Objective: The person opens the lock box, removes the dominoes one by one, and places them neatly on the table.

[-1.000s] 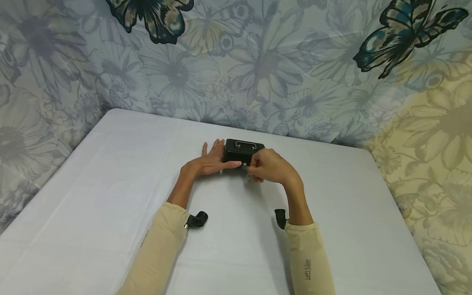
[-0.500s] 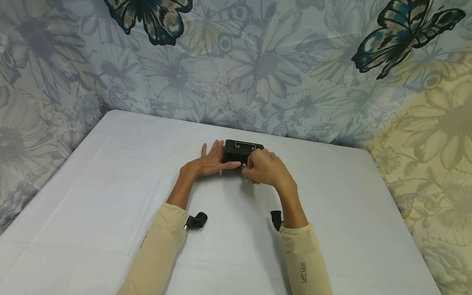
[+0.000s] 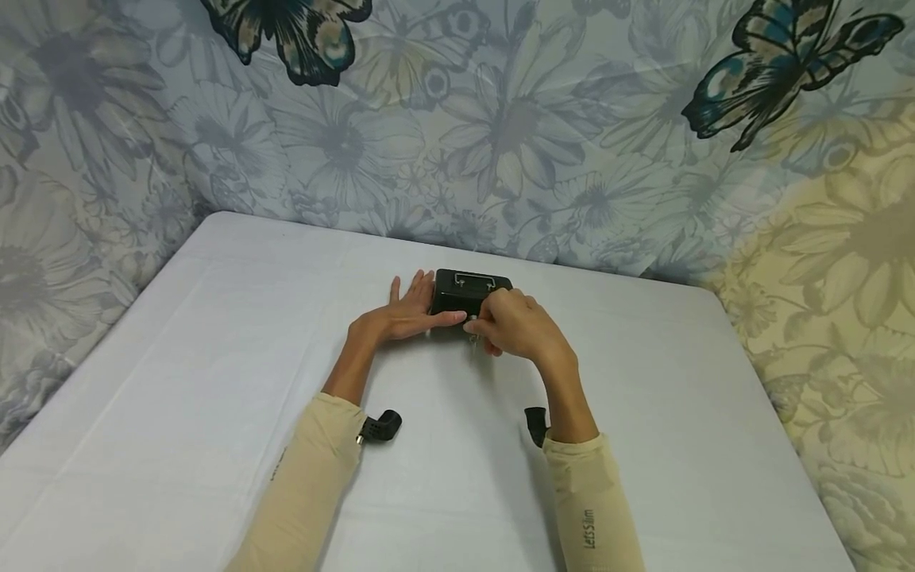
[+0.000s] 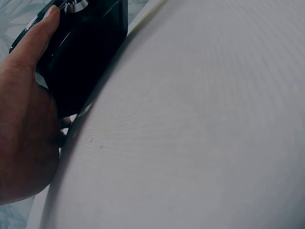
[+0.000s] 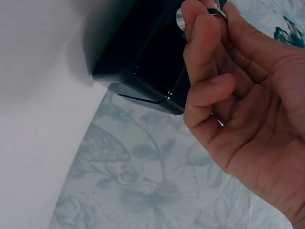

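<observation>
The spread left hand (image 3: 402, 316) is touching the black box (image 3: 457, 301) at nine o'clock; the right hand (image 3: 520, 326) is pinching a key (image 5: 219, 12) at six; the lid (image 3: 446, 280) is hiding the contents.

Along the left side of the black box (image 3: 452, 300), my left hand (image 3: 402, 316) blocks the way, thumb (image 3: 447, 318) across its front. My right hand (image 3: 520, 327) fills the front right, pinching a key (image 5: 218, 11). Between my sleeves (image 3: 303, 469) runs a lane over the table (image 3: 443, 508), narrowed by two wrist cameras (image 3: 382, 427); behind the box, a strip before the flowered wall (image 3: 515, 135).
</observation>
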{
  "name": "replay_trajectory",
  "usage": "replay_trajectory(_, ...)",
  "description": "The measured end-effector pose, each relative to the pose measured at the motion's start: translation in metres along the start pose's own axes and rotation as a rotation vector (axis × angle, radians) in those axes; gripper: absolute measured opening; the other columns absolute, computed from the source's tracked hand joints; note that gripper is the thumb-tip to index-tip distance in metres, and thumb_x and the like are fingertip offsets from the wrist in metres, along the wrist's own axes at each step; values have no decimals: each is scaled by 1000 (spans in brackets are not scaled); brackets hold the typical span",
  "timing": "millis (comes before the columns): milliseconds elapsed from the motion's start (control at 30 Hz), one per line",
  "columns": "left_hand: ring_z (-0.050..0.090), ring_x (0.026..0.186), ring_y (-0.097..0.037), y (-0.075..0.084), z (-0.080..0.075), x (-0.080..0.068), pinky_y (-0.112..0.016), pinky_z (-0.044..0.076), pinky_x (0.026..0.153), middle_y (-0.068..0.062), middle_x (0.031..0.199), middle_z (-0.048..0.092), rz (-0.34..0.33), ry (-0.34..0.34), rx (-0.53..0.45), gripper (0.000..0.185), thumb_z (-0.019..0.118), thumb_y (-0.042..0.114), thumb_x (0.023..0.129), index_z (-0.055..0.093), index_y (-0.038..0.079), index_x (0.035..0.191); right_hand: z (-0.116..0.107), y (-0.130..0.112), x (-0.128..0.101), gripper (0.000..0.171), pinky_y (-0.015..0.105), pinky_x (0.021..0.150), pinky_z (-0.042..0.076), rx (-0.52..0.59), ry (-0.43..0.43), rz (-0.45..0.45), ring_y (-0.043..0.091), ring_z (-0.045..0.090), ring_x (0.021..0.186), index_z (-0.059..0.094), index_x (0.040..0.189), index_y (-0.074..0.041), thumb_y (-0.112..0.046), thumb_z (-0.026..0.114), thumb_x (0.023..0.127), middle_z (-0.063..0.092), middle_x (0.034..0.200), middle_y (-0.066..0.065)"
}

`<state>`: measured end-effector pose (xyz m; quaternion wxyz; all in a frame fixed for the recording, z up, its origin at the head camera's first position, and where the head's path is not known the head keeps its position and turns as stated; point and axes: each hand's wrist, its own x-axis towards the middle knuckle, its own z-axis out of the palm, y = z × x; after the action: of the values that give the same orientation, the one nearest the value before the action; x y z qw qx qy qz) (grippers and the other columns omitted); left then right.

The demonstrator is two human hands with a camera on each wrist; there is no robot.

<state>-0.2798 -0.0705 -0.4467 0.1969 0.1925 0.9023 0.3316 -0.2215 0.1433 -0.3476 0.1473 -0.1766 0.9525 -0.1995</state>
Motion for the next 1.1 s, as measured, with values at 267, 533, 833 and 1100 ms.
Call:
replay_trajectory(267, -23, 164, -17, -1, -1, 0, -50, -26, 128, -2, 178, -13, 6, -27, -28, 120, 44, 87, 87, -10, 17, 169, 6, -2, 2, 42, 32, 66, 45, -63, 41, 56, 16, 52, 58, 65, 63, -10, -31, 72, 99, 54, 50, 0)
replay_trajectory(533, -22, 164, -19, -1, -1, 2, -52, -26, 128, -2, 178, -12, 21, -26, -28, 128, 41, 95, 82, -11, 18, 169, 4, 1, 0, 43, 32, 66, 45, -63, 18, 96, 16, 51, 59, 71, 72, -4, -36, 70, 100, 52, 53, -1)
replay_trajectory(833, -18, 165, -23, 3, -2, -1, -53, -23, 129, -4, 179, -5, 30, -5, -30, 120, 45, 87, 87, -4, 17, 170, -5, 17, -1, 49, 36, 68, 56, 180, -26, 114, 23, 71, 69, 74, 94, 4, -36, 52, 111, 74, 69, 9)
replay_trajectory(1100, -19, 165, -21, -7, 1, 7, -51, -24, 129, -1, 179, -3, 15, 3, -40, 128, 44, 97, 79, -2, 21, 170, -5, 23, 3, 48, 30, 64, 60, 475, -146, 188, 17, 77, 69, 75, 104, 7, -35, 54, 109, 79, 80, 9)
